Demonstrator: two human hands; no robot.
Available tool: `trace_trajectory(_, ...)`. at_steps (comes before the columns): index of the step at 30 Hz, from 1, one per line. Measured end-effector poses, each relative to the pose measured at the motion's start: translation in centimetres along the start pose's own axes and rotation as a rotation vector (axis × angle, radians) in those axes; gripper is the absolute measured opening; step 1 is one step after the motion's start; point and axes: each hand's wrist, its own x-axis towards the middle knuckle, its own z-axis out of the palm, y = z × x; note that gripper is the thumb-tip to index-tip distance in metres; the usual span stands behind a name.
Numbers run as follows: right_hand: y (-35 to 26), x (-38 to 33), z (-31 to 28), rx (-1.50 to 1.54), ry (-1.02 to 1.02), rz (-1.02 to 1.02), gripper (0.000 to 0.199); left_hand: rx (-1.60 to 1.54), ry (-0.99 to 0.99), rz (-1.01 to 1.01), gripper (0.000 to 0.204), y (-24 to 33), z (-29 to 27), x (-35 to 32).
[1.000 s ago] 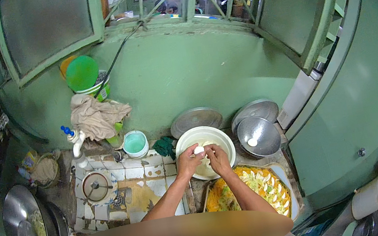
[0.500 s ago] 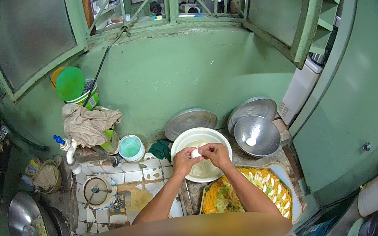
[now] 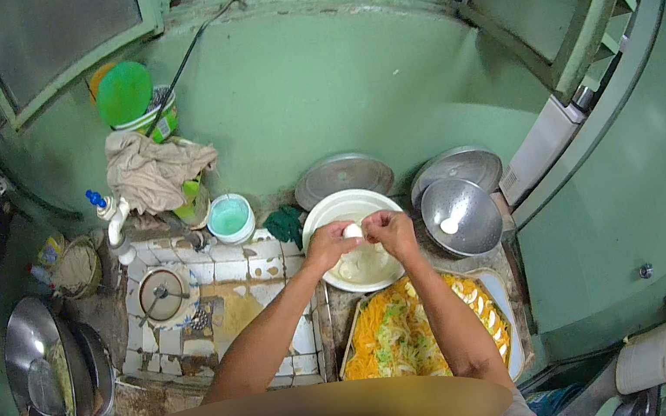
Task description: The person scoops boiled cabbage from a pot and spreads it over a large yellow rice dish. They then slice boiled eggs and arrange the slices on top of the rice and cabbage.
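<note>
A white egg [image 3: 352, 230] sits in the fingers of my left hand [image 3: 331, 246], above the white basin [image 3: 329, 272]. Close beside it, the fingers of my right hand [image 3: 391, 233] are pinched together; what they hold, if anything, is too small to make out. Pale liquid with whitish pieces lies in the basin. To the right, a metal colander [image 3: 473, 204] holds one white, egg-like thing [image 3: 449, 226]. Under my right forearm is a tray [image 3: 500, 286] of shredded orange and green vegetables [image 3: 389, 331], with white egg slices [image 3: 481, 311] along its right part.
On the left is a tiled sink [image 3: 232, 317] with a tap [image 3: 116, 218]. A small white bucket [image 3: 230, 219] and a dark green cloth [image 3: 284, 224] stand behind it. Two round metal lids [image 3: 343, 178] lean on the wall. A large wok [image 3: 30, 347] is far left.
The view has tilted and shifted slightly. My right hand has drawn a little apart from the egg, which stays in my left hand and shows more plainly now.
</note>
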Motion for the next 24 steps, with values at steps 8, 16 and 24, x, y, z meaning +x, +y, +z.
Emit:
trace_trajectory(8,-0.4,-0.2,0.1,0.268,-0.067,-0.038,0.022,-0.213,-0.122,0.111,0.063,0.5,0.2,0.5)
trace_trajectory(16,-2.3,-0.1,-0.6,0.039,-0.101,-0.043,0.022,-0.252,-0.082,0.048,0.057,1.1,0.2,0.7)
trace_trajectory(24,-2.8,-0.1,-0.5,0.074,-0.037,-0.100,0.027,-0.371,-0.081,0.002,0.045,3.0,0.6,-0.8)
